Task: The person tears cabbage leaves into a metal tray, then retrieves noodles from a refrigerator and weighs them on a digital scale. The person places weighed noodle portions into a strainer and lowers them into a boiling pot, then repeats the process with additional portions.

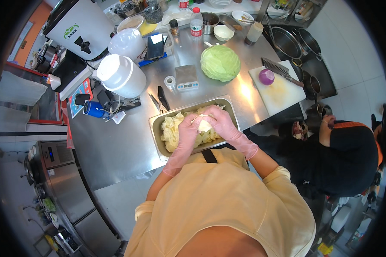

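My left hand (pixel 189 128) and my right hand (pixel 219 120), both in thin pink gloves, meet over a rectangular stainless steel pan (pixel 156 138). Between them they grip a pale cabbage leaf piece (pixel 205 126). Below, torn cabbage pieces (pixel 171 130) fill much of the pan, partly hidden by my hands. A whole green cabbage (pixel 220 63) sits farther back on the steel table. Just behind the pan's left corner lie scissors (pixel 155 102) and a black-handled tool (pixel 163 98), perhaps a knife.
A digital scale (pixel 186 77) and a tape roll (pixel 170 82) lie behind the pan. At right, a white cutting board (pixel 273 96) carries a purple onion (pixel 266 77) and a slotted spatula (pixel 278 70). A white lidded container (pixel 124 77) stands left. A person in black (pixel 344 160) works close at my right.
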Available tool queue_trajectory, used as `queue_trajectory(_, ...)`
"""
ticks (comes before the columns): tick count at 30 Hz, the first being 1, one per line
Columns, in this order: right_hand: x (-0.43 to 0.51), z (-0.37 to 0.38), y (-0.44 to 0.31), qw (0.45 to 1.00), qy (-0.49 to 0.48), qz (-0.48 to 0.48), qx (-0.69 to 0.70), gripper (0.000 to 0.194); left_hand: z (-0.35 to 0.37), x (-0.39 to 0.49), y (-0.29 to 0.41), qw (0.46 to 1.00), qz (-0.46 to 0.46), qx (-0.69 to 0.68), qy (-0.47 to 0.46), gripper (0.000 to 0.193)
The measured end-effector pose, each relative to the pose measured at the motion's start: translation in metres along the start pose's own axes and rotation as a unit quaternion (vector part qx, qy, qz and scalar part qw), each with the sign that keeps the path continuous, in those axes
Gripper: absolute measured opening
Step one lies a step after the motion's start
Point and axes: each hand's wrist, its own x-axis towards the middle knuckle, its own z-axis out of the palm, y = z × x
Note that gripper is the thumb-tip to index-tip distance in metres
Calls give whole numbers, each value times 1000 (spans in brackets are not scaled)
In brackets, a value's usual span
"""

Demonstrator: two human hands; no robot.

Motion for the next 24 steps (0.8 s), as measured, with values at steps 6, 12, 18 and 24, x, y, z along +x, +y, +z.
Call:
queue_trajectory(6, -10, 28, -5, 966, 158, 115, 171, 15, 15, -12, 1, 986, -34, -132, 92, 23)
queue_trajectory(12, -22, 11, 2, 906, 258, 217, 258, 20, -24, -15, 12, 991, 30, -82, 99, 25)
queue_trajectory(18, -32, -20, 0, 986, 116, 109, -42, 32, -17, -23, 22, 951, 120, 270, -91, 44)
queue_trajectory(24, -27, -48, 3, 984, 77, 77, -144, 30, -43, -69, 29, 945, 167, 280, 36, 34)
